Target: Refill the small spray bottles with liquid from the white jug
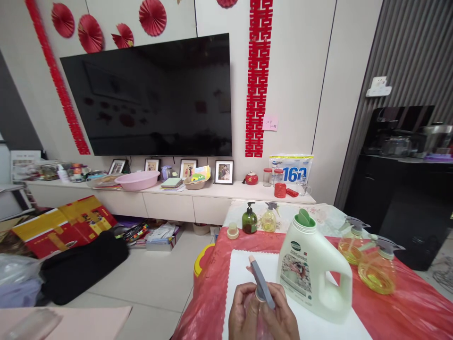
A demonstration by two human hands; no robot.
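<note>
My left hand [244, 309] and my right hand [280, 309] are both closed around the neck of a spray bottle [261, 282] with a grey spray head and a pink nozzle tip. Its clear, pinkish body is mostly hidden by my fingers and cut off by the lower edge. Just right of my hands, a pale green detergent jug [307, 278] stands upright on a white sheet [244, 264], with its mouth uncapped and a green pour spout [303, 217] showing. A pale cap [232, 231] rests on the red table cover [212, 288], behind the sheet.
Behind the jug are a green pump bottle [249, 219] and a spray bottle of yellow liquid [269, 219]. Two more yellow-filled spray bottles [377, 271] stand at the right. Beyond, a low cabinet [170, 205] carries picture frames and a pink basin [138, 181].
</note>
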